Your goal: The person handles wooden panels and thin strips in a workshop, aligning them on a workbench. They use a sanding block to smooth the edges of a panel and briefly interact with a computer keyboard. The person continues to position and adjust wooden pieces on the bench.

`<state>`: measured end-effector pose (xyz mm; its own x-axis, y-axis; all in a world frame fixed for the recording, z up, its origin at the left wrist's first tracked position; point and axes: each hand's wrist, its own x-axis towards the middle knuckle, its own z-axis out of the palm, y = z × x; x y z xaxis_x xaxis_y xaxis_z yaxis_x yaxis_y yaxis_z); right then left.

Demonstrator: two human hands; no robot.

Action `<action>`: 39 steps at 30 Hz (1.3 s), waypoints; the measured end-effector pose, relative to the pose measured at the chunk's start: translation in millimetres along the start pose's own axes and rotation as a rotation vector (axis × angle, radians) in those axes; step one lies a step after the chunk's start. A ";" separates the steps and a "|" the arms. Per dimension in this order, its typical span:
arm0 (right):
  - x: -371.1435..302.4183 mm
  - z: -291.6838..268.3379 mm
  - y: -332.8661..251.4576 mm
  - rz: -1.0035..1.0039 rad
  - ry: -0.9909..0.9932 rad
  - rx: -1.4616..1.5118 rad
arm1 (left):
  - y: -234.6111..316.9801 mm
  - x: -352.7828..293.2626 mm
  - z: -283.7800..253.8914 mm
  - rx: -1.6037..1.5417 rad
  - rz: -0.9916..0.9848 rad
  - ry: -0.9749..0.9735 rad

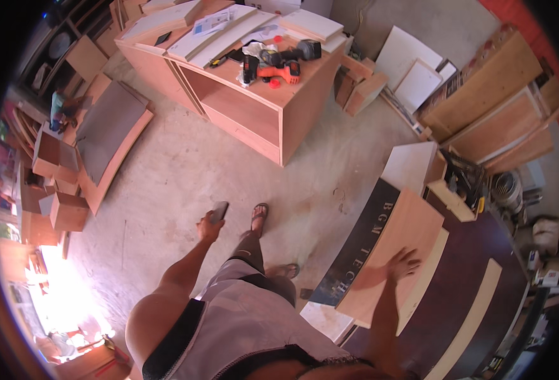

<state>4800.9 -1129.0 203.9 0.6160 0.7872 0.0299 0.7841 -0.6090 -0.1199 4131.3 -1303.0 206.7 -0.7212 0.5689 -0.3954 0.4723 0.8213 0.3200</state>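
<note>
My left hand (pixel 209 229), hanging in front of me at my left, is closed around a dark, flat, rounded rectangular object (pixel 220 210) that looks like a phone. Over at my right, my right hand (pixel 404 263) has its fingers spread above or on a plywood panel (pixel 412 221); whether it touches the wood I cannot tell. A shadow of the hand falls on the panel. Along the panel's left side runs a black strip with pale lettering (pixel 353 244). A pale wood strip (pixel 422 278) shows at its right edge.
Ahead stands a plywood cabinet (pixel 305 117) with cordless power tools (pixel 279 69) on top. Boards (pixel 488 88) lean at the right wall. A dark table (pixel 476 253) carries a pale strip (pixel 466 323). Wooden boxes (pixel 67 212), a grey-topped sheet (pixel 111 126) and a person (pixel 61 107) are at left.
</note>
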 end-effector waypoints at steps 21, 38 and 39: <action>-193.6 -42.5 -105.6 0.488 -0.379 0.013 | 264.8 465.5 -282.7 -0.188 0.506 0.508; -70.6 58.8 -289.4 -0.090 -0.666 0.304 | 348.2 576.7 -299.1 -0.051 0.475 0.458; -66.1 48.8 -305.9 -0.107 -0.600 0.306 | 357.5 564.6 -292.8 -0.051 0.497 0.398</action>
<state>4516.7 -990.0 190.2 0.3184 0.8128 -0.4877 0.7270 -0.5396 -0.4245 3744.6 -701.1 350.0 -0.5597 0.8136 0.1577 0.7813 0.4546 0.4277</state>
